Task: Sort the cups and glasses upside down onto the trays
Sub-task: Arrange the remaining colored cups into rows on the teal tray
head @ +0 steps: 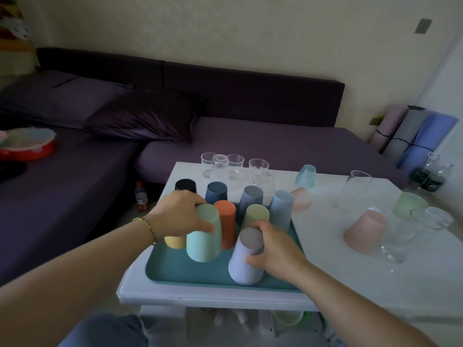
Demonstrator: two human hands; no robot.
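Observation:
A teal tray (195, 276) lies on the white table and carries several upside-down plastic cups. My left hand (179, 212) grips a mint green cup (204, 237), held upside down just above the tray's left side. My right hand (274, 246) grips a ribbed lavender cup (246, 257), upside down and tilted, at the tray's front right. Behind them stand an orange cup (226, 221), a yellow-green cup (255, 216), a light blue cup (281, 209) and darker cups (216, 191). A ribbed yellow cup (175, 242) is partly hidden under my left hand.
Clear glasses (234, 166) stand at the table's far edge. Loose on the table to the right are pink cups (364, 231), a green cup (408, 204), a teal cup (305, 175) and clear glasses (431, 219). A purple sofa sits behind, and a bottle (141, 196) stands on the floor.

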